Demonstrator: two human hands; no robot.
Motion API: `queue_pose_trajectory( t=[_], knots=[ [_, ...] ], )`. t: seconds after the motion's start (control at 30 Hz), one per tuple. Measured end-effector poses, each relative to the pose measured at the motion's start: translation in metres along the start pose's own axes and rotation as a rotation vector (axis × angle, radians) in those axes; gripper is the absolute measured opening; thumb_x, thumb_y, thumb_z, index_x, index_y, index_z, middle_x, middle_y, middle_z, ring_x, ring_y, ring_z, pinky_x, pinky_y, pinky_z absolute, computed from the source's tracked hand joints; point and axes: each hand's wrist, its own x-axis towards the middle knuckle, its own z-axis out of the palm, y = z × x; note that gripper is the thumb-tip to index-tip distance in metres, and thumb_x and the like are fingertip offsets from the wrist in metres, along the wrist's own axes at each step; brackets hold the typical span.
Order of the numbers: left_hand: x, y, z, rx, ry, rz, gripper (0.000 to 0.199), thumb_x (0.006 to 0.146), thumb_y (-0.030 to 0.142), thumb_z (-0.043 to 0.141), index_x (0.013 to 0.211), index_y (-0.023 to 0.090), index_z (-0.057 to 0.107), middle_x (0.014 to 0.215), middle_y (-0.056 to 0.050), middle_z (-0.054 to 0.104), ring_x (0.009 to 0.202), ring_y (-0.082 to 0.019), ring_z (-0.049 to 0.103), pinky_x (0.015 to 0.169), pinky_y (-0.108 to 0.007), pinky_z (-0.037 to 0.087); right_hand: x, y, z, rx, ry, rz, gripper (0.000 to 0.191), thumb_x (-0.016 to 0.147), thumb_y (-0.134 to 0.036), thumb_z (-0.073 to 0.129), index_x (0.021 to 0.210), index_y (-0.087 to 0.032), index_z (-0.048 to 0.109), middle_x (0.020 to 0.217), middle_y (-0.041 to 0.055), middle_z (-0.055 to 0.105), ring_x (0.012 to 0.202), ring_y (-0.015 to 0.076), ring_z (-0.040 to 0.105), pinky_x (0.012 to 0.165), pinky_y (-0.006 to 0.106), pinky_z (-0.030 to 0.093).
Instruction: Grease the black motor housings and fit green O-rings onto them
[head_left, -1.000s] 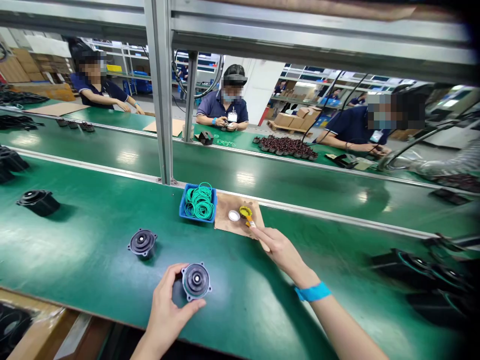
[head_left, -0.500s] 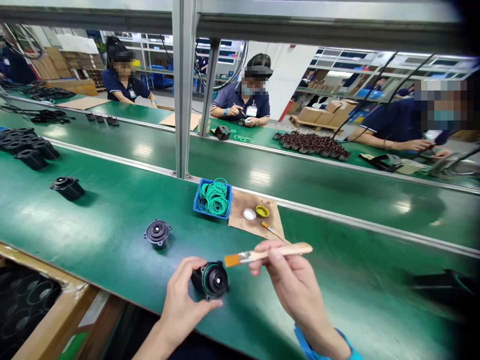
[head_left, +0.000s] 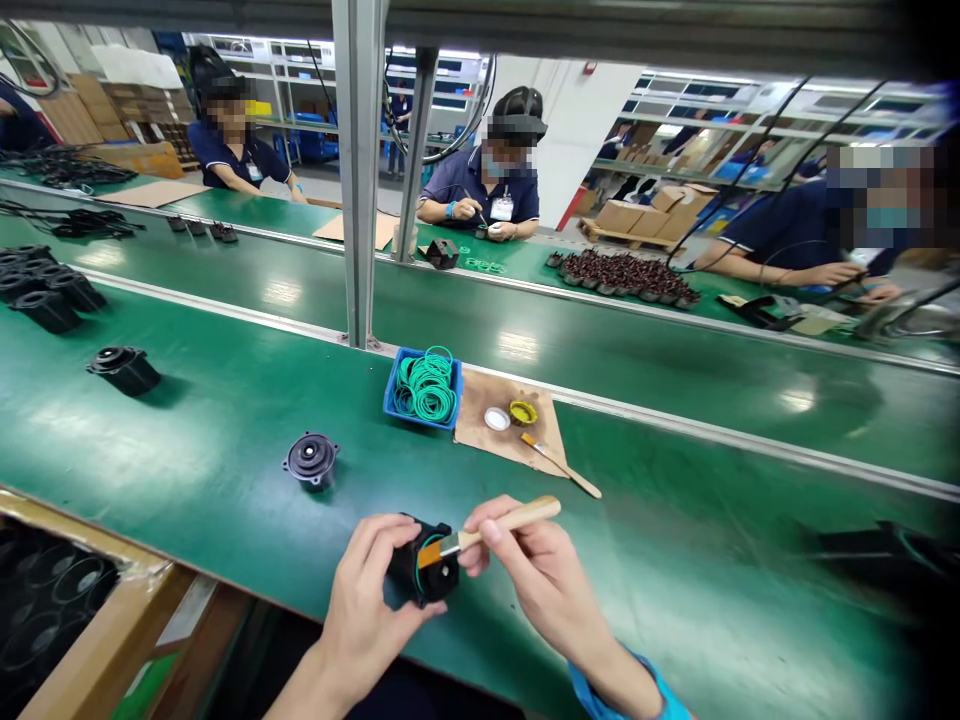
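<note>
My left hand [head_left: 369, 582] is wrapped round a black round housing [head_left: 439, 583], tilted so its stepped top faces me, with a green ring seated around it. Between the thumb and fingers of my right hand [head_left: 536, 560] is a flat paintbrush [head_left: 517, 517] with a wooden handle. Its orange bristles lie against the housing's top beside the green ring. A similar black housing [head_left: 311, 462], without a visible green ring, stands upright on the green bench to the left. Farther left sits another black housing [head_left: 124, 369].
A blue bin [head_left: 389, 400] of green rings [head_left: 427, 385] stands beside brown cardboard [head_left: 476, 435] bearing a white lid [head_left: 496, 419], a yellow cap [head_left: 523, 411] and a second brush [head_left: 562, 466]. A metal post [head_left: 358, 180] rises behind. Co-workers sit across the bench. A box [head_left: 97, 640] of black parts is lower left.
My right hand has moved left and brought the brush's bristles onto the black housing. My left hand keeps its grip on the housing. The camera view has shifted slightly.
</note>
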Motion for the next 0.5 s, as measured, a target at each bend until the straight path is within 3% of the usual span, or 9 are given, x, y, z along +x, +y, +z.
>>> queue_pose_trajectory(
  t=[0.27,0.5],
  knots=[
    [-0.0037,-0.0019,-0.0009,0.010,0.007,0.014,0.059,0.064,0.018,0.089,0.115,0.023,0.060,0.111,-0.010,0.069,0.103,-0.028,0.070,0.088,-0.040,0.060,0.0051,0.0050,-0.0064,-0.095,0.063,-0.037,0.037,0.094,-0.046,0.061,0.074,-0.017,0.068,0.075,0.0043,0.067,0.055,0.0138,0.069,0.052,0.023,0.060],
    [-0.0056,-0.0059,-0.0028,-0.041,0.017,-0.055,0.058,0.065,0.023,0.090,0.115,0.023,0.060,0.114,-0.009,0.069,0.106,-0.027,0.070,0.090,-0.039,0.059,0.0064,0.0081,-0.0092,-0.084,0.166,-0.017,0.036,0.091,-0.049,0.065,0.072,-0.017,0.066,0.057,0.0014,0.065,0.046,0.0136,0.065,0.045,0.022,0.056]
  ],
)
